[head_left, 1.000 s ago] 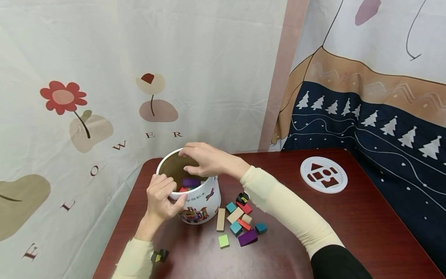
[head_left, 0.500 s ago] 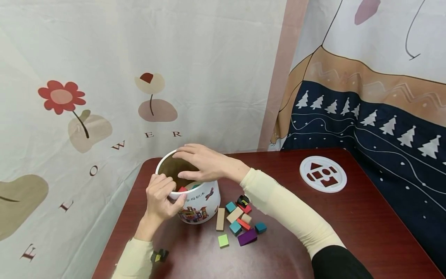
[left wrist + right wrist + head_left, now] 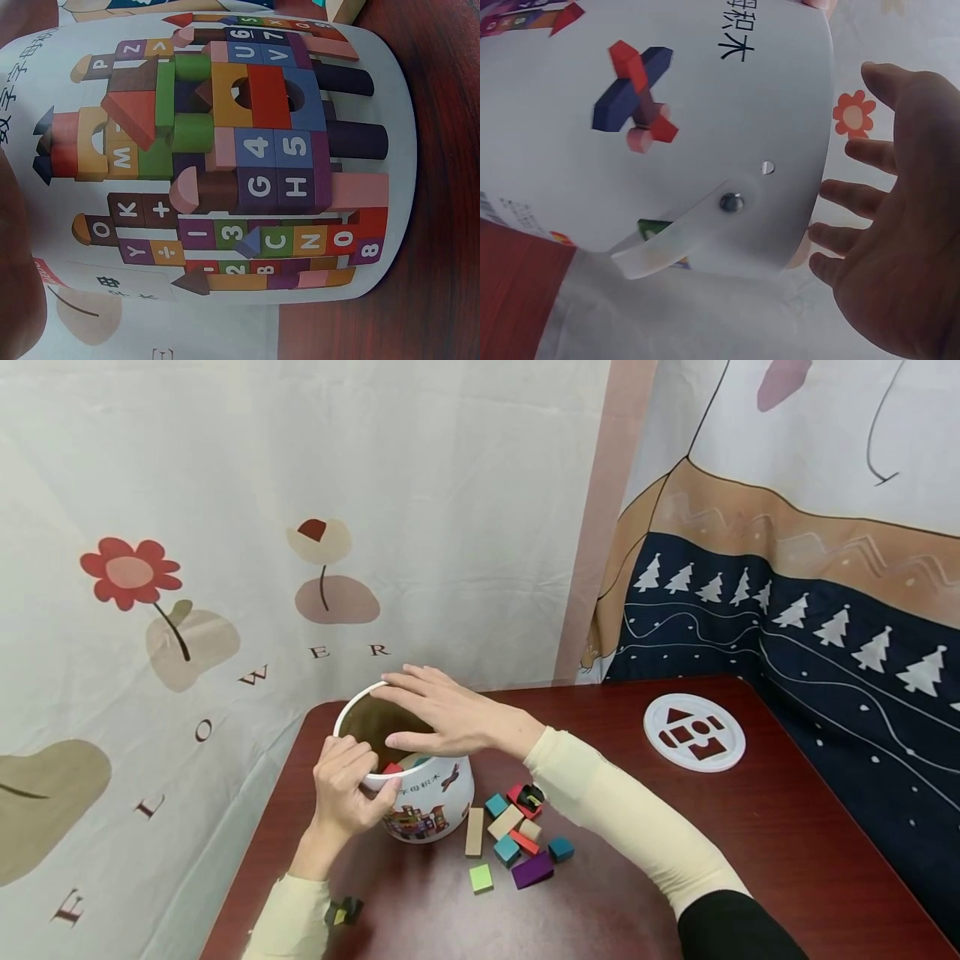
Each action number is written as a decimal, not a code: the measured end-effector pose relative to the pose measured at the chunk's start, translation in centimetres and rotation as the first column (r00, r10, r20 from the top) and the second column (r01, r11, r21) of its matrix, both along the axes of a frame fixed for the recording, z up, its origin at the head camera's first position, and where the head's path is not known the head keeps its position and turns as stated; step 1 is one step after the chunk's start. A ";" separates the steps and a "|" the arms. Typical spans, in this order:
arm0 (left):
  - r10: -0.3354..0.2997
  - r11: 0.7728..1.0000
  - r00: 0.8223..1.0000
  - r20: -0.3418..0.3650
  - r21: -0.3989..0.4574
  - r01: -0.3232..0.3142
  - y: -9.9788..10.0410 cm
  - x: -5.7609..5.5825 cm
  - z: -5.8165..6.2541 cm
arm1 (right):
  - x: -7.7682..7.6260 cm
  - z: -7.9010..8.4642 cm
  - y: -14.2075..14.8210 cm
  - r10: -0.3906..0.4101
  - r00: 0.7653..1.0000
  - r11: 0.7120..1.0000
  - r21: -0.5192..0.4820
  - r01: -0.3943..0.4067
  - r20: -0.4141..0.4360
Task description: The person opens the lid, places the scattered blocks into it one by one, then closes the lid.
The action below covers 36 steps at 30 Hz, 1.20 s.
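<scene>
White alphabet-block bucket (image 3: 431, 814): near rim gripped by my left hand (image 3: 345, 781). My right hand (image 3: 453, 718): fingers spread, empty, over the mouth. Red block (image 3: 393, 768): inside, lower, nearer my left.

It looks like a cloth-screened play corner, though whether in a home cannot be told. Pale flower-printed cloth (image 3: 465, 510) hangs on the far and left sides, and navy-and-tan cloth with white fir trees (image 3: 795, 543) on the right, around a glossy red-brown table (image 3: 600, 902) bearing small multicoloured blocks (image 3: 507, 850).
</scene>
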State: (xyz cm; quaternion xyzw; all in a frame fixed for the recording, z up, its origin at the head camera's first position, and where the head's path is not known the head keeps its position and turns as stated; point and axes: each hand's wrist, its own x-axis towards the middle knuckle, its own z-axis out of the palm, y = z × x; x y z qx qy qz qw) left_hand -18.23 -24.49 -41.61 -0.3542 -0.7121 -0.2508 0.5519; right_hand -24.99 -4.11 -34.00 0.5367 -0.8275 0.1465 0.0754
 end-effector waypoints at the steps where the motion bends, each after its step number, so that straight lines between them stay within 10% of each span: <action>1: 0.000 1.000 1.000 -0.001 0.002 0.000 0.0 0.0 0.0 | 0.0 -0.1 0.2 -0.001 1.000 1.000 -0.006 0.001 0.001; 36: -0.005 1.000 1.000 0.010 0.027 0.004 -0.1 -0.1 -0.2 | 5.2 -6.9 15.2 -0.106 0.980 0.972 -0.190 0.138 0.170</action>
